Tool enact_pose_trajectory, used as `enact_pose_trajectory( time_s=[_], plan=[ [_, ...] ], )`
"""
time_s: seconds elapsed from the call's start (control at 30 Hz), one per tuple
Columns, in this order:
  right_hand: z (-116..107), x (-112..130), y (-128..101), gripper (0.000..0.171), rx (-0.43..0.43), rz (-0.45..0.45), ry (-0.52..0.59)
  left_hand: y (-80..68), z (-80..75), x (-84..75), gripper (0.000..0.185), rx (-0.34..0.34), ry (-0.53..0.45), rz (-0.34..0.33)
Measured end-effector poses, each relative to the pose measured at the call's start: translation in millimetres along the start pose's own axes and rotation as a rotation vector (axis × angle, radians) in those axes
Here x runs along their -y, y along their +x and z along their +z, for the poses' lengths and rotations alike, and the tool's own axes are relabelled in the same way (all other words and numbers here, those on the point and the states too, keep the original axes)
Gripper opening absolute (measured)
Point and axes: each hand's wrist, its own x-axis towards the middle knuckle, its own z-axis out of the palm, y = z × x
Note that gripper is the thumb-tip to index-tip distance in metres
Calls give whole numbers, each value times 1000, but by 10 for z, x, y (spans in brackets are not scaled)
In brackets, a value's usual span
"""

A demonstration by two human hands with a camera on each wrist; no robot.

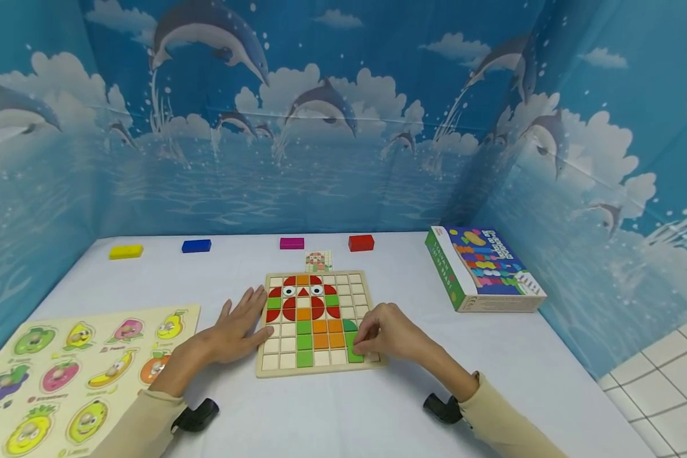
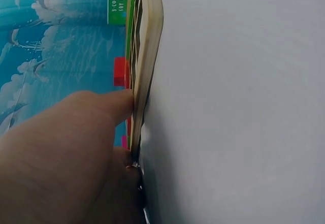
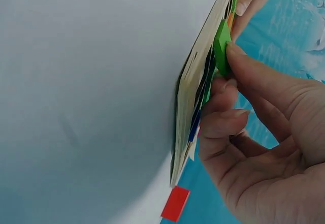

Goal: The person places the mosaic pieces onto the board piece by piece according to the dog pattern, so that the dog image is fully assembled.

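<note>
A wooden grid board [image 1: 298,373] lies on the table, with red, orange, green and eye-patterned tiles forming a figure among cream squares. My left hand [image 1: 235,331] rests at the board's left edge, fingers spread, the thumb touching its rim; in the left wrist view that thumb [image 2: 122,103] lies against the wooden side. Over the board's lower right part, my right hand [image 1: 392,334] pinches a green tile [image 3: 221,46] between thumb and fingertips. The fingers partly cover the squares there. A small pattern card [image 1: 319,261] lies just behind the board.
Yellow [image 1: 126,252], blue [image 1: 197,245], magenta [image 1: 292,243] and red [image 1: 361,242] blocks stand along the back of the table. A game box [image 1: 486,270] lies at the right. On the left is a fruit picture board [image 1: 105,324]. A dolphin-print curtain [image 1: 332,178] surrounds the table.
</note>
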Motion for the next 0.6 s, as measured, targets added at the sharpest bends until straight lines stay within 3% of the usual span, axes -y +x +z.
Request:
enact_pose_trajectory(
  time_s=[0.4,0.6],
  plan=[
    [27,-4,-26,9,-6,-6,-31,4,9,-20,93,-5,8,4],
    [-84,24,-13,11,-59,-58,-81,-123,-140,-273,95,33,-14,-27]
  ],
)
